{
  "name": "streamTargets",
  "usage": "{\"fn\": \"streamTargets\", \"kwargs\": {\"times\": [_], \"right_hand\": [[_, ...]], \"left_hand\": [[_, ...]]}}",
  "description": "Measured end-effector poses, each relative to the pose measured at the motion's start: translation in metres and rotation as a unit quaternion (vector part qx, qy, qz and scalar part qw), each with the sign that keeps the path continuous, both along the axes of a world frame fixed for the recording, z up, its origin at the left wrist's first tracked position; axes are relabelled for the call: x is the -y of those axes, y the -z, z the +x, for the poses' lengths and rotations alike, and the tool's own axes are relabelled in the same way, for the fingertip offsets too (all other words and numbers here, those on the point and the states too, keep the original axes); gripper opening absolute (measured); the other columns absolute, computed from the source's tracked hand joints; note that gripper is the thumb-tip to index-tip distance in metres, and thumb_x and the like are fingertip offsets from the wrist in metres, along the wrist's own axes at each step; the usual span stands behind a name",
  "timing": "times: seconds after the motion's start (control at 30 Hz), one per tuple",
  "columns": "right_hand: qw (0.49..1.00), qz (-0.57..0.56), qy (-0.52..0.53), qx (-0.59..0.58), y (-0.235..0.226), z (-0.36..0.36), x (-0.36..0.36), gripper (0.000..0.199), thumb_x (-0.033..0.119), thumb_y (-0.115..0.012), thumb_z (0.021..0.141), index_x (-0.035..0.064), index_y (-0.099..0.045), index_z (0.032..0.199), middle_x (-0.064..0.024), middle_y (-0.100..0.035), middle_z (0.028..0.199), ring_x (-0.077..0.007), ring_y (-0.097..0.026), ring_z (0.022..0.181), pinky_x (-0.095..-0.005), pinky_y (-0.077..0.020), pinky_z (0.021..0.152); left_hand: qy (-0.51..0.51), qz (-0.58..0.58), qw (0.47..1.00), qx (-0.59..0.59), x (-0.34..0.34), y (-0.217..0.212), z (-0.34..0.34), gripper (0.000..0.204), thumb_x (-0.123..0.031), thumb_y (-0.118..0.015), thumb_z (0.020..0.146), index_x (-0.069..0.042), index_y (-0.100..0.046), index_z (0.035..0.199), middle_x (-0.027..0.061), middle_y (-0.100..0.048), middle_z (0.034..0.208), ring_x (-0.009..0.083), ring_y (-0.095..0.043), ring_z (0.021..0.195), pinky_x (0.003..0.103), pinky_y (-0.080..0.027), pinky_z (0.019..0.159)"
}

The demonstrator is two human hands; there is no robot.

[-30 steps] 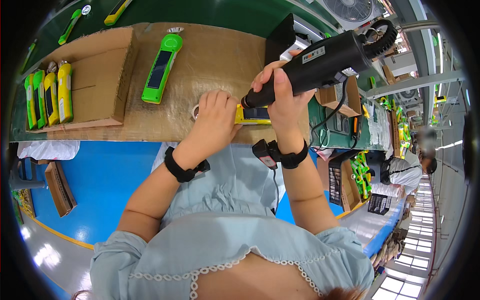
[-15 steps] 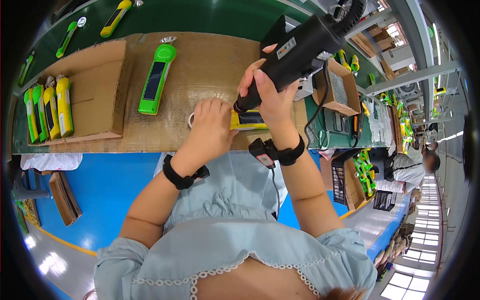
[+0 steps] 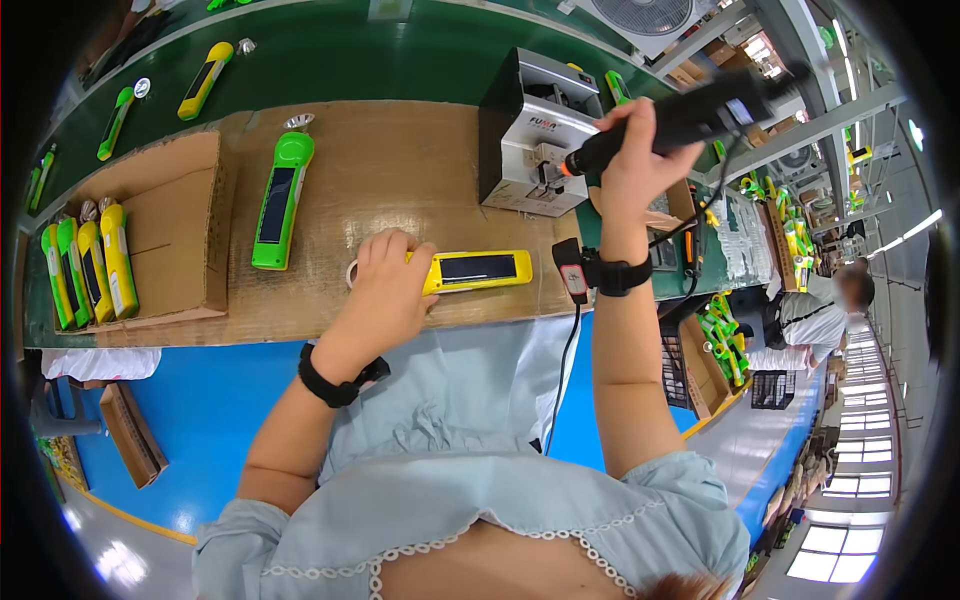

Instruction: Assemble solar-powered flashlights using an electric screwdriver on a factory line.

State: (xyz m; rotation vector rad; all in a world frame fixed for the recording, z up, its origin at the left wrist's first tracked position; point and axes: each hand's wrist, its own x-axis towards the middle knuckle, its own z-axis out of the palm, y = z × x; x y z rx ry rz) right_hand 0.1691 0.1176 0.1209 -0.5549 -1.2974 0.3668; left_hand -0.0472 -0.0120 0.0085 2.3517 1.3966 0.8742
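My left hand (image 3: pixel 385 285) is closed over the head end of a yellow flashlight (image 3: pixel 510 268). The flashlight lies flat on the cardboard sheet (image 3: pixel 390 170), its dark panel facing up. In my right hand (image 3: pixel 632 172) is a black electric screwdriver (image 3: pixel 690 118), tilted, with its tip at the front of a silver and black screw feeder (image 3: pixel 530 135). Whether a screw sits on the tip is too small to tell. Left of my left hand, a green flashlight (image 3: pixel 280 205) lies with its silver reflector (image 3: pixel 298 122) beyond its far end.
An open cardboard box (image 3: pixel 180 240) at the left holds several green and yellow flashlights. More flashlights (image 3: pixel 205 82) lie on the green bench (image 3: pixel 330 70) behind. A cable (image 3: pixel 690 235) hangs beside my right wrist. A crate of flashlight parts (image 3: pixel 720 340) stands low at the right.
My right hand has carried the electric screwdriver away from the yellow flashlight, rightward to the screw feeder. My left hand remains on the flashlight. The view has shifted slightly.
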Motion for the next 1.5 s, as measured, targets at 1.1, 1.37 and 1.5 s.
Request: {"fn": "streamTargets", "kwargs": {"times": [1.1, 1.37, 1.5], "right_hand": [[0.959, -0.153, -0.237, -0.017, 0.053, -0.078, 0.109, 0.053, -0.008, -0.054, 0.078, -0.0011, -0.028, 0.124, -0.0098, -0.056, 0.072, -0.0136, -0.057, 0.063, -0.0250, -0.0466, 0.062], [0.964, -0.164, -0.208, 0.012, 0.058, -0.081, 0.107, 0.049, 0.000, -0.054, 0.083, 0.0005, -0.027, 0.125, -0.0107, -0.056, 0.073, -0.0166, -0.057, 0.061, -0.0297, -0.0490, 0.060], [0.966, -0.147, -0.212, -0.025, 0.044, -0.073, 0.105, 0.047, 0.012, -0.055, 0.088, 0.0038, -0.028, 0.125, -0.0116, -0.054, 0.074, -0.0210, -0.056, 0.058, -0.0351, -0.0509, 0.057]], "left_hand": [[-0.019, 0.052, 0.993, 0.108, -0.006, 0.017, 0.006, 0.041, -0.017, -0.078, 0.057, -0.003, -0.060, 0.091, 0.0134, -0.050, 0.094, 0.0323, -0.047, 0.098, 0.042, -0.036, 0.086], [-0.021, 0.050, 0.994, 0.100, -0.008, 0.018, 0.004, 0.041, -0.019, -0.079, 0.057, -0.003, -0.059, 0.090, 0.0137, -0.050, 0.094, 0.0325, -0.047, 0.097, 0.042, -0.036, 0.086], [-0.017, 0.025, 0.997, 0.074, -0.010, 0.018, 0.003, 0.049, -0.025, -0.080, 0.060, -0.008, -0.058, 0.100, 0.0111, -0.052, 0.096, 0.0321, -0.048, 0.100, 0.041, -0.035, 0.086]]}}
